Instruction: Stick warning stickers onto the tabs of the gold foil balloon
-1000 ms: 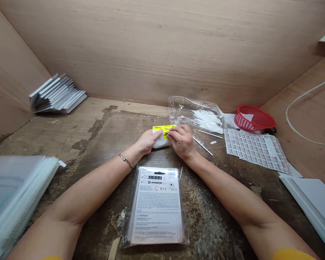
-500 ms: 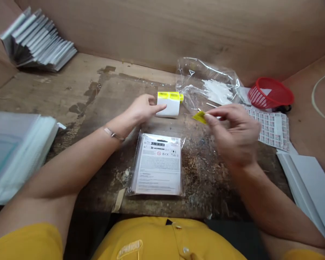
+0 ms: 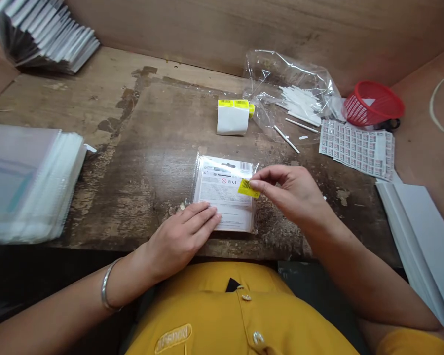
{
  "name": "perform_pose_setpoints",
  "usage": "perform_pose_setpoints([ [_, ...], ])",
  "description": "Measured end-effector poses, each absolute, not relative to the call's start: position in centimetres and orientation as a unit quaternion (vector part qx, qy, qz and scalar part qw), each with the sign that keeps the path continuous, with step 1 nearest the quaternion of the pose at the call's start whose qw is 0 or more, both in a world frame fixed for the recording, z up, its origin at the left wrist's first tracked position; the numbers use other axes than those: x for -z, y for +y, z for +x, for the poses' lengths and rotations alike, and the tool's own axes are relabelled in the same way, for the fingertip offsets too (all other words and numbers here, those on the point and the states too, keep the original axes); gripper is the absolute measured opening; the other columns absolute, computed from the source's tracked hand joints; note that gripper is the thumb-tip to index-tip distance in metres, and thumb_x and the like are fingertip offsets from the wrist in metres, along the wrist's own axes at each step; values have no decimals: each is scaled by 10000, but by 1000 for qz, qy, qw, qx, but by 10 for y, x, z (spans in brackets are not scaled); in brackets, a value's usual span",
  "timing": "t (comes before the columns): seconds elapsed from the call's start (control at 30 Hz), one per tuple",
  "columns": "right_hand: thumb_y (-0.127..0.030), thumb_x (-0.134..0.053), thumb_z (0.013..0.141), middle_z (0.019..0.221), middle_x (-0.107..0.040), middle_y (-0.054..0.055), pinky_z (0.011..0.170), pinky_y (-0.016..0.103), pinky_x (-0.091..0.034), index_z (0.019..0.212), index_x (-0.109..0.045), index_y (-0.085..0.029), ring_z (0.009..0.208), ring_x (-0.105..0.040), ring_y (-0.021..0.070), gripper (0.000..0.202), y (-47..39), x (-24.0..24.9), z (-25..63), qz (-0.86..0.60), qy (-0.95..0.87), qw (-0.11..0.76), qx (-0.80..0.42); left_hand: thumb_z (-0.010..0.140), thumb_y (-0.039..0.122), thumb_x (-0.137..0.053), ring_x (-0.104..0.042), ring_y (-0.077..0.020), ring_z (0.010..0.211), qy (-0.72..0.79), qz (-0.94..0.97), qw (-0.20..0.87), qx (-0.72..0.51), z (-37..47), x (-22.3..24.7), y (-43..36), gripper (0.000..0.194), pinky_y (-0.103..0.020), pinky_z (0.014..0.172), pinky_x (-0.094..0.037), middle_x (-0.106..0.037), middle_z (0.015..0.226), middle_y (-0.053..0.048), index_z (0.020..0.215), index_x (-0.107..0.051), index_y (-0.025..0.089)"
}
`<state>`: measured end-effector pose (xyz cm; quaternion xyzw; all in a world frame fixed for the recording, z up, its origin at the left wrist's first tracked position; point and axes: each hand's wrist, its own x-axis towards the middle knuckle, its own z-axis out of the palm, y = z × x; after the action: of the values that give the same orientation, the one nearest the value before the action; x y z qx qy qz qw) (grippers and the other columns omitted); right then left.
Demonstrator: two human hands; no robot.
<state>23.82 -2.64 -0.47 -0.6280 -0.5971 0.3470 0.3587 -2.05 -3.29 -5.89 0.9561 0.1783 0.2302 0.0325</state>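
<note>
A flat printed package in a clear plastic sleeve (image 3: 222, 192) lies on the worn wooden table in front of me. My left hand (image 3: 183, 234) rests flat on its lower left part, fingers stretched out. Between thumb and forefinger, my right hand (image 3: 290, 192) pinches a yellow barcode sticker (image 3: 248, 189) over the package's right side. Whether the sticker touches the sleeve I cannot tell. Beyond the package stands the roll of yellow barcode stickers (image 3: 233, 118), its white backing strip hanging toward me.
A clear bag (image 3: 259, 81) with white sticks (image 3: 299, 103) lies at the back right, beside a red basket (image 3: 373, 103) and printed sticker sheets (image 3: 357, 148). Plastic sleeves (image 3: 25, 182) are piled at left. Packages (image 3: 55, 37) lean in the back left corner; white cards (image 3: 425, 236) lie at right.
My left hand has left the sticker roll and come down onto the package. My right hand has brought the yellow sticker left and toward me, over the package.
</note>
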Motion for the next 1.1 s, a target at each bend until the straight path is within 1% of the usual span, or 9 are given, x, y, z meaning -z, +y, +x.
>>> perform_pose_setpoints([
  [0.1, -271, -720, 739, 682, -692, 17, 575, 256, -465, 711, -707, -164, 615, -595, 131, 111, -27, 7, 235, -629, -580, 360, -372, 923, 67, -450, -620, -291, 1131, 177, 952, 36, -246, -20, 58, -33, 297, -424, 960, -554, -687, 1162, -157, 1151, -639, 45],
  [0.2, -241, -689, 752, 674, -696, 17, 563, 246, -445, 710, -714, -162, 602, -584, 124, 93, -32, 10, 224, -618, -607, 307, -395, 918, 70, -472, -632, -282, 1121, 181, 950, 33, -254, -20, 58, -35, 274, -416, 956, -559, -692, 1150, -160, 1127, -648, 54],
  [0.37, -229, -658, 777, 622, -676, -5, 539, 238, -386, 711, -726, -170, 552, -527, 103, 112, -39, 16, 206, -625, -656, 253, -339, 922, 76, -461, -626, -277, 1136, 186, 948, 37, -254, -19, 59, -35, 283, -412, 962, -553, -683, 1164, -167, 1140, -641, 67],
  [0.5, -226, -662, 777, 648, -692, -10, 561, 246, -394, 712, -729, -183, 573, -552, 111, 103, -38, 22, 204, -629, -664, 251, -317, 936, 102, -449, -628, -259, 1130, 188, 947, 31, -259, -19, 60, -35, 276, -403, 958, -554, -693, 1147, -148, 1130, -644, 91],
  [0.7, -193, -646, 791, 725, -722, 9, 632, 270, -439, 729, -728, -192, 663, -626, 147, 104, -37, 26, 202, -622, -681, 254, -292, 934, 104, -448, -630, -270, 1119, 188, 949, 30, -253, -19, 62, -35, 279, -407, 950, -554, -690, 1147, -160, 1130, -644, 70],
  [0.83, -212, -643, 802, 715, -707, 15, 622, 279, -432, 744, -724, -204, 662, -613, 156, 100, -39, 27, 197, -636, -690, 235, -254, 947, 101, -400, -605, -248, 1154, 181, 953, 18, -242, -18, 58, -33, 300, -380, 951, -543, -654, 1230, -153, 1131, -637, 95],
  [0.97, -213, -666, 796, 695, -674, 21, 659, 300, -445, 713, -688, -207, 691, -589, 174, 87, -42, 29, 196, -642, -706, 211, -211, 958, 109, -353, -618, -246, 1099, 158, 966, -18, -203, -15, 55, -31, 320, -394, 923, -522, -649, 1256, -110, 1039, -662, 136],
  [1.03, -275, -698, 783, 784, -666, 59, 726, 355, -471, 788, -669, -198, 796, -590, 227, 83, -44, 30, 200, -657, -712, 196, -152, 959, 120, -357, -626, -256, 1059, 159, 967, -26, -199, -14, 55, -30, 313, -408, 894, -515, -666, 1229, -93, 1013, -665, 147],
  [1.1, -358, -710, 772, 1012, -638, 139, 842, 446, -474, 983, -636, -164, 980, -563, 302, 296, -46, 32, 204, -689, -692, 204, -69, 958, 125, -371, -622, -263, 1046, 162, 965, -27, -203, -13, 57, -29, 298, -413, 883, -505, -673, 1216, -87, 998, -666, 148],
])
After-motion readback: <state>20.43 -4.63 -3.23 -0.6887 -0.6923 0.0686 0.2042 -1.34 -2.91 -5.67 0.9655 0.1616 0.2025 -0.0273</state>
